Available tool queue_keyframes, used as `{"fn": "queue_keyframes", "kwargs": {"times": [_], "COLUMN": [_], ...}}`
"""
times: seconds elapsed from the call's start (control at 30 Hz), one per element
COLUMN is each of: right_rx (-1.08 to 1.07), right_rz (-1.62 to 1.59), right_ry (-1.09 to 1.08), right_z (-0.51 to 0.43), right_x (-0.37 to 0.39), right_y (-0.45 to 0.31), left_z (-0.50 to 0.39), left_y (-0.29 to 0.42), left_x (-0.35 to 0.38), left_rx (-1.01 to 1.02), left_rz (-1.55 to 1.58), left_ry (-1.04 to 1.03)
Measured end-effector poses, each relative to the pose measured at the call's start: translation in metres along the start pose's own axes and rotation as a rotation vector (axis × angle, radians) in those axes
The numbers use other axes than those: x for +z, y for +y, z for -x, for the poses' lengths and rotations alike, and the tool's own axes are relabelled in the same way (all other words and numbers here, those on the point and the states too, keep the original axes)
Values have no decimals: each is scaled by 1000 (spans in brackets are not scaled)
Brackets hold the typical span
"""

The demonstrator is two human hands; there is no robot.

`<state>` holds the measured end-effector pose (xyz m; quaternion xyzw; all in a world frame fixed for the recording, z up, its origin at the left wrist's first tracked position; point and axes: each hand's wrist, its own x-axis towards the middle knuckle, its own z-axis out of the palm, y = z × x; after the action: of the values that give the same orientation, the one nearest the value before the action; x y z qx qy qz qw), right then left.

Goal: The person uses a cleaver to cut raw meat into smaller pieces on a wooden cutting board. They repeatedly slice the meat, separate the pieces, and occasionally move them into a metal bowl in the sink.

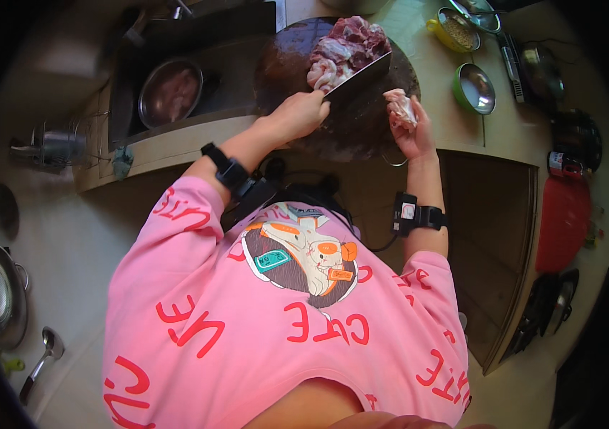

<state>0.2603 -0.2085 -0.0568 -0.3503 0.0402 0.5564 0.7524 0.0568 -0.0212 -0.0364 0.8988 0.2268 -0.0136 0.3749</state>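
My left hand (pixel 304 115) is closed around the handle of a cleaver (pixel 364 74); most of the handle is hidden in the fist. Its blade slants up to the right, its upper edge alongside a large heap of raw meat (pixel 350 45). Pinched in my right hand (pixel 416 128) is a small piece of pale raw meat (pixel 401 107), held near the board's right edge, apart from the blade. Under both hands lies a round, dark, wet cutting board (pixel 285 69) on the counter.
Left of the board, a dark sink (pixel 234 40) holds a metal bowl (pixel 146 107) with meat inside. At right stand a yellow bowl (pixel 436 32) of beans or grains and a green bowl (pixel 462 80). A cabinet door (pixel 486 236) lies below the counter.
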Motion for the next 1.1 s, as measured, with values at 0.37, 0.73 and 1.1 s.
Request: {"fn": "queue_keyframes", "kwargs": {"times": [0.37, 0.73, 1.1], "right_rx": [192, 781, 68], "right_rz": [192, 822, 1458], "right_ry": [-465, -325, -115], "right_z": [-21, -268, -268], "right_x": [140, 238, 277], "right_y": [26, 322, 343], "left_z": [121, 302, 287], "left_y": [-64, -160, -187], "left_x": [-104, -136, -149], "left_rx": [-238, -804, -779], "left_rz": [214, 702, 835], "left_ry": [275, 735, 682]}}
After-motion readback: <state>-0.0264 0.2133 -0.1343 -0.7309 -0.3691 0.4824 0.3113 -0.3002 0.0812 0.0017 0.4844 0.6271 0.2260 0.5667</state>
